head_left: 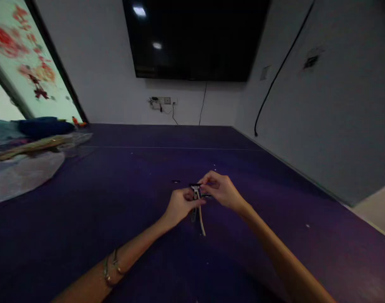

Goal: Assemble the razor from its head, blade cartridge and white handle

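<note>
My left hand (179,205) is closed around the upper part of a small T-shaped object that looks like a razor (195,190), with a dark bar on top and a silvery stem. Its fingers partly cover the stem. A narrow, curved cream-coloured strip (202,223) hangs down beside the stem, its lower end free. My right hand (220,189) is pinched at the right end of the dark bar, thumb and forefinger close together. Right below those fingertips is a small dark piece (207,195). Fine detail between the hands is too small to make out.
Another small dark piece (176,181) lies on the purple floor (132,252) to the left. Folded cloths and bedding (31,168) are heaped at the far left. A television (195,38) hangs on the back wall above sockets (164,101); a black cable (280,67) runs down the right wall.
</note>
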`<state>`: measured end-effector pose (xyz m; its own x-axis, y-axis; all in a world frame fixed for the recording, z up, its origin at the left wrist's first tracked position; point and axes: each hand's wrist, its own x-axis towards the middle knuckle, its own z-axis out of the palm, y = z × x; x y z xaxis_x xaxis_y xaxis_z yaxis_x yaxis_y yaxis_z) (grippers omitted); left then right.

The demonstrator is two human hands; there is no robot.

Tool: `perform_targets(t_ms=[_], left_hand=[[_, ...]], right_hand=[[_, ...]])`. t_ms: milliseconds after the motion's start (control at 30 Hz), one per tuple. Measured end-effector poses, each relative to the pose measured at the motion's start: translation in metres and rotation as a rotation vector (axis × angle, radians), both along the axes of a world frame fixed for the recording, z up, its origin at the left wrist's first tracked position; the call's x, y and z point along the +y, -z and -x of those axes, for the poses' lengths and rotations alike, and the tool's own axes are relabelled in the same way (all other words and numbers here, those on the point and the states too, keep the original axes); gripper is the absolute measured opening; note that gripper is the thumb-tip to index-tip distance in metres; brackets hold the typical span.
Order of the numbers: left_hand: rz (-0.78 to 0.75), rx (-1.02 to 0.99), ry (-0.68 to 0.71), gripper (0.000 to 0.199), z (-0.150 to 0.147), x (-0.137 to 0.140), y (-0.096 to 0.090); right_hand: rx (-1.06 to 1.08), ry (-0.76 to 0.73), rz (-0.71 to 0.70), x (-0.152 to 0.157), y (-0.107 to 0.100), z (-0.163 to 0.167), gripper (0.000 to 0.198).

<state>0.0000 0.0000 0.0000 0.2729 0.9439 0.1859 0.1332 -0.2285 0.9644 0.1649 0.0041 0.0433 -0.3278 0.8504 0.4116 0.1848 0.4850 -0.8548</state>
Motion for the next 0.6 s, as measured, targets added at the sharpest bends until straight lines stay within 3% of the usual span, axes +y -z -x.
perform_targets(t_ms=[367,600], left_hand=[[0.035,-0.009,-0.014,0.029,-0.0010,0.0067,0.0018],[0.043,-0.079,-0.047,0.026,0.0020,0.0069,-0.0012]], right_hand=[[-0.003,0.014,-0.021,0.0015,0.0019,-0.0023,0.009],[0.109,0.085,0.002,0.0037,0.0069,0.0031,0.016]])
